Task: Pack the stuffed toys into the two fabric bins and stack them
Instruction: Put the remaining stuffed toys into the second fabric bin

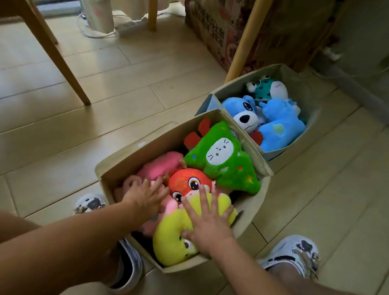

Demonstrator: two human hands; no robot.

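Note:
A beige fabric bin (138, 155) stands on the floor between my feet, filled with a green toy (226, 161), a red toy (185, 180), pink toys (159, 165) and a yellow toy (170, 240). My right hand (206, 222) presses flat on the yellow toy with fingers spread. My left hand (147, 196) rests with straight fingers on the pink toys beside the red one. Behind it a second bin (235, 88) holds a blue dog toy (244, 111), another blue toy (279, 126) and a teal spotted toy (264, 88).
The two bins touch corner to corner. A wooden table leg (249, 31) rises just behind the far bin, next to a printed cardboard box (213, 22). A chair leg (60, 57) slants at the left. Cables and a power strip (129, 28) lie near the curtain.

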